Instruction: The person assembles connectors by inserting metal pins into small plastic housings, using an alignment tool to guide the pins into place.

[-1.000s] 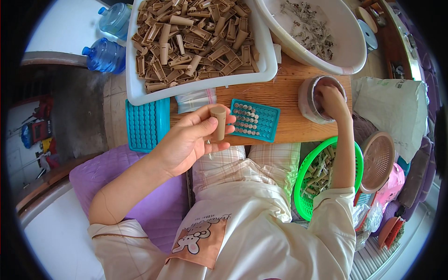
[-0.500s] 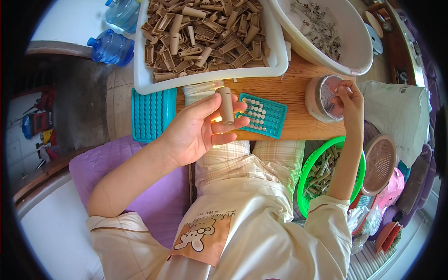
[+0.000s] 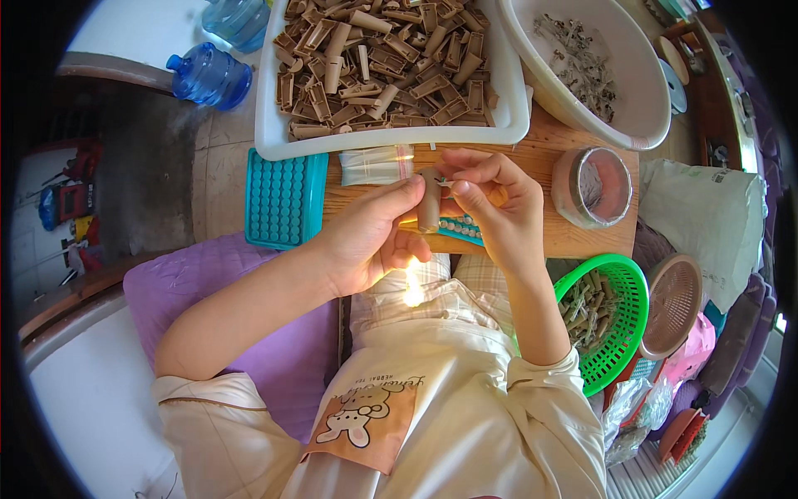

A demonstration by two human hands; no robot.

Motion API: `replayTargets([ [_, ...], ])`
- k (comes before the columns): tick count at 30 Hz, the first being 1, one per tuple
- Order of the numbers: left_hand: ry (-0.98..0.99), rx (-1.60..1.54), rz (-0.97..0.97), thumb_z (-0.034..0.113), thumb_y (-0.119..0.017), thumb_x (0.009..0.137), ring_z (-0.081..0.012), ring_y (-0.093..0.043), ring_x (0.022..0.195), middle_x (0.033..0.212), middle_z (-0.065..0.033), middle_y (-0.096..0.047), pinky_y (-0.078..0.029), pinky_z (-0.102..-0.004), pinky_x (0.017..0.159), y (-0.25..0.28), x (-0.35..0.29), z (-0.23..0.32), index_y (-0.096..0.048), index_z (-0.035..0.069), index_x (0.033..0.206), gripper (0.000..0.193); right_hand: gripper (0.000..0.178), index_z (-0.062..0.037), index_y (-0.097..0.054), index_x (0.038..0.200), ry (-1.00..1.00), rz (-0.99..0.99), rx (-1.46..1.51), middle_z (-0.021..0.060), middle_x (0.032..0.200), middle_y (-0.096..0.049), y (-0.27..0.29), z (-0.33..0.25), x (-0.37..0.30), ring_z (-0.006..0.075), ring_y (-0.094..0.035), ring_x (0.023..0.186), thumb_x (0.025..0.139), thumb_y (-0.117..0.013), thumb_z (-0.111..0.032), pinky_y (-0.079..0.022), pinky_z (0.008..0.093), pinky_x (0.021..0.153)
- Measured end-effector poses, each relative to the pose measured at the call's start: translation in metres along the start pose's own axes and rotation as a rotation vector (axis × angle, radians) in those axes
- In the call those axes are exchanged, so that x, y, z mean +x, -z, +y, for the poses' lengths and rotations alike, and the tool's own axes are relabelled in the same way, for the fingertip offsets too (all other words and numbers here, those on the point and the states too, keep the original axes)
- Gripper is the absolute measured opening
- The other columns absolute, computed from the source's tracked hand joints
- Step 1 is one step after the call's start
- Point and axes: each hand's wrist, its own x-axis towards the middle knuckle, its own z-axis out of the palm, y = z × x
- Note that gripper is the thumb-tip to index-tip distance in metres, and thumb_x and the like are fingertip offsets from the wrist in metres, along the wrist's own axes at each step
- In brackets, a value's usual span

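My left hand (image 3: 362, 233) grips a brown plastic tube (image 3: 429, 208) upright between thumb and fingers, above the table's near edge. My right hand (image 3: 507, 208) is closed in a pinch at the tube's upper right side. A tiny part with white and green on it (image 3: 446, 182) shows at those fingertips; its kind is too small to make out. Under the right hand, mostly hidden by it, lies a teal tray (image 3: 465, 239) with small round silvery pieces. A round pinkish tub (image 3: 611, 190) with a silvery rim stands right of the right hand.
A white bin (image 3: 268, 108) heaped with brown casings stands at the back. Beside it is a cream basin (image 3: 549, 79) with small metallic pieces. Another teal tray (image 3: 312, 204) lies left, near a clear packet (image 3: 374, 166). A green basket (image 3: 636, 308) of tubes sits lower right.
My right hand has come from the pinkish tub leftward to the brown tube, holding a tiny part. The left hand still grips the tube, slightly farther right. The view has shifted a little.
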Motion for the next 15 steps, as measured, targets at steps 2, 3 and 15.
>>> replayTargets([
  [2, -0.048, 0.092, 0.032, 0.035, -0.038, 0.089, -0.0068, -0.047, 0.046, 0.097, -0.0054, -0.055, -0.035, -0.0154, 0.037, -0.004, -0.001, 0.000, -0.044, 0.009, 0.110, 0.034, 0.005, 0.0068, -0.051, 0.082, -0.002, -0.005, 0.020, 0.0157, 0.105, -0.051, 0.000, 0.000, -0.001, 0.0170, -0.055, 0.089, 0.079, -0.052, 0.004, -0.052, 0.0265, 0.071],
  [3, -0.050, 0.089, 0.033, 0.035, -0.038, 0.089, -0.0068, -0.047, 0.046, 0.097, -0.0054, -0.055, -0.035, -0.0154, 0.037, -0.003, -0.001, -0.001, -0.044, 0.009, 0.110, 0.034, 0.005, 0.0067, -0.051, 0.082, 0.006, 0.024, 0.010, 0.0154, 0.104, -0.052, 0.000, -0.001, -0.002, 0.0168, -0.056, 0.087, 0.079, -0.052, 0.004, -0.052, 0.0266, 0.070],
  [15, 0.016, 0.184, -0.024, 0.030, -0.033, 0.091, -0.0052, -0.045, 0.049, 0.096, -0.0072, -0.055, -0.029, -0.0141, 0.036, 0.007, 0.001, -0.005, -0.046, 0.008, 0.103, 0.028, 0.002, 0.0041, -0.051, 0.079, -0.218, -0.073, -0.272, 0.0130, 0.098, -0.054, 0.007, 0.006, 0.000, 0.0140, -0.057, 0.079, 0.080, -0.052, 0.002, -0.052, 0.0258, 0.068],
])
